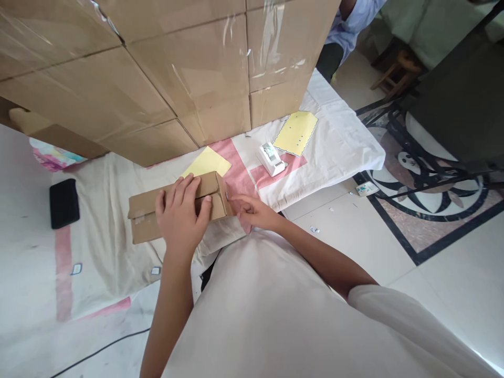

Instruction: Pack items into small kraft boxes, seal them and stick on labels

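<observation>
A small cardboard box [147, 227] lies on the cloth-covered table, its flaps folded over on top. My left hand [183, 210] presses down on the box, fingers arched over the upper flaps and thumb at the gap between them. At the box's right end is my right hand [252, 211], its index finger stretched out against the end face by a small pale mark. The other fingers of that hand are curled loosely, and nothing shows in them. Behind the box lies a yellow sheet [208, 161], partly covered by it.
Large taped cartons [212, 68] are stacked along the table's back. A small white device [271, 159] and a yellow sheet with a few small stickers [297, 131] lie to the right. A black phone-like object [64, 203] lies left. Another person's sleeve [350, 31] shows beyond the cartons.
</observation>
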Tool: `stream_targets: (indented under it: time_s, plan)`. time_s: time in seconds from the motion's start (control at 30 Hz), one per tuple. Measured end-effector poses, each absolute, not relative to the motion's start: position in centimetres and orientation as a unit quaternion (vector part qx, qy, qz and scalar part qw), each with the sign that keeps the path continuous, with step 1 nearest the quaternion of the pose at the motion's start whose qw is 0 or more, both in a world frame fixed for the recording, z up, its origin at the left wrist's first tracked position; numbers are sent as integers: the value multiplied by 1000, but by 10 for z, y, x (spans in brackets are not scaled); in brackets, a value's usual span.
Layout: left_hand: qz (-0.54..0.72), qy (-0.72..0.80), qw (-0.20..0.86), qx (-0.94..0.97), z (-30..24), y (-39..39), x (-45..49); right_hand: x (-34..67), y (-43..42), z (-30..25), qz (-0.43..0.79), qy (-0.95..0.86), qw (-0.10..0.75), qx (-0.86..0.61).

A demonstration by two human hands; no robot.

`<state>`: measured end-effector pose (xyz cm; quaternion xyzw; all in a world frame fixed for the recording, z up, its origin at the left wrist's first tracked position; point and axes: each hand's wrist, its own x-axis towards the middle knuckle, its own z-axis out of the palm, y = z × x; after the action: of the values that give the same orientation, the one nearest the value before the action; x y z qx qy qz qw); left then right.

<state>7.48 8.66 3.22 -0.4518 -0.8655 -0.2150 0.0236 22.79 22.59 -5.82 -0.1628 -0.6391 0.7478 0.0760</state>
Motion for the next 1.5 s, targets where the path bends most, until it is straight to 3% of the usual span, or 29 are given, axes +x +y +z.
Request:
stream_targets:
  time_s: [0.3,0.63,0.8,0.93,1.03,1.5]
  plan:
    - [-221,-855,46,-467,27,82,72,221,222,-55,702,-666,180,-177]
    - [-231,-837,57,-493,23,77,63,207,224,-56,687,-681,179,-183]
    - [-245,-812,69,-526,22,75,57,188,218,-44,653,-671,287,-204]
    - [-251,-800,65,-541,18,73,51,162,205,-28,677,-682,237,-140]
    - [-229,-796,50,-558,16,72,46,150,197,-23,685,-677,245,-112]
    - [-85,-846,-21,-526,33,83,45,144,200,-31,726,-637,208,-153]
